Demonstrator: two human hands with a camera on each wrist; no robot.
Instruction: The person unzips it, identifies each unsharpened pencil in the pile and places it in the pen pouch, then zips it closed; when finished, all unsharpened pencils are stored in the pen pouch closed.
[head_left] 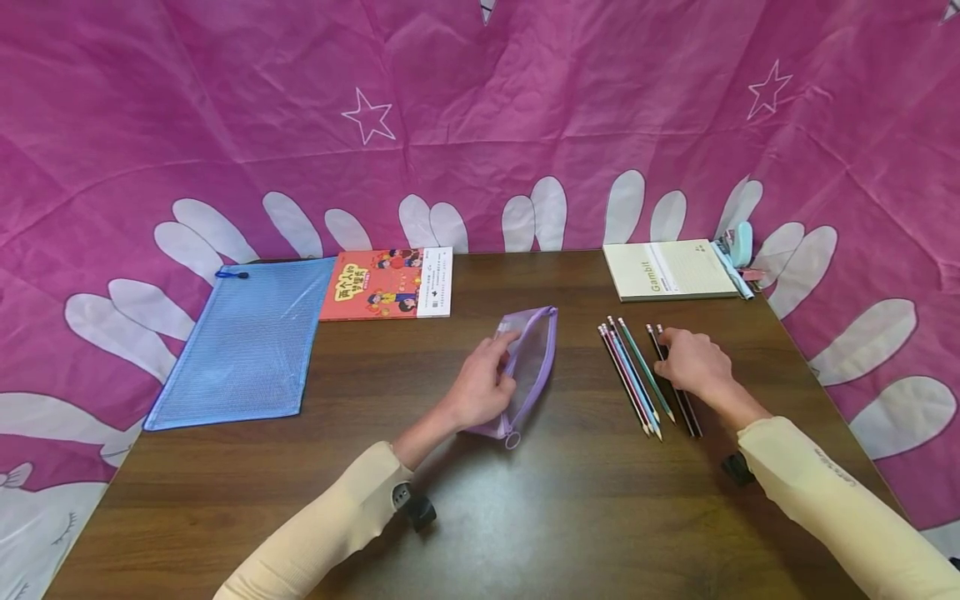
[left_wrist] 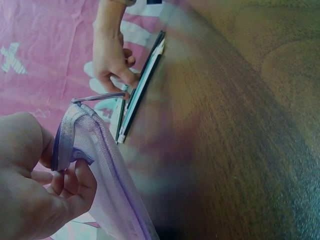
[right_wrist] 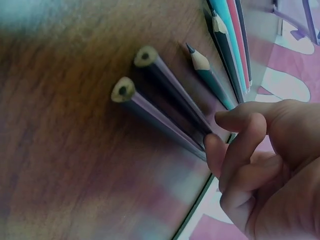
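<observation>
My left hand (head_left: 483, 385) grips the near side of a translucent purple zip pouch (head_left: 546, 354), whose mouth gapes to the right. In the left wrist view, thumb and fingers hold its edge beside the zip. The right hand (head_left: 697, 364) bends its fingers over two black pencils (head_left: 684, 408) lying on the table. Seen from the right wrist, thumb and index fingertips meet the dark pencils (right_wrist: 172, 90), whose near ends are unsharpened; whether they pinch them is unclear. Just left lie a green pencil (head_left: 647, 369) and a bundle of coloured pencils (head_left: 628, 379).
A blue mesh zip bag (head_left: 240, 346) and a red picture book (head_left: 375, 287) lie at the left. A cream notepad (head_left: 671, 271) sits at the back right, beside light-blue pens (head_left: 733, 271) and a teal item (head_left: 742, 242). A pink curtain (head_left: 480, 125) hangs behind the wooden table (head_left: 487, 517).
</observation>
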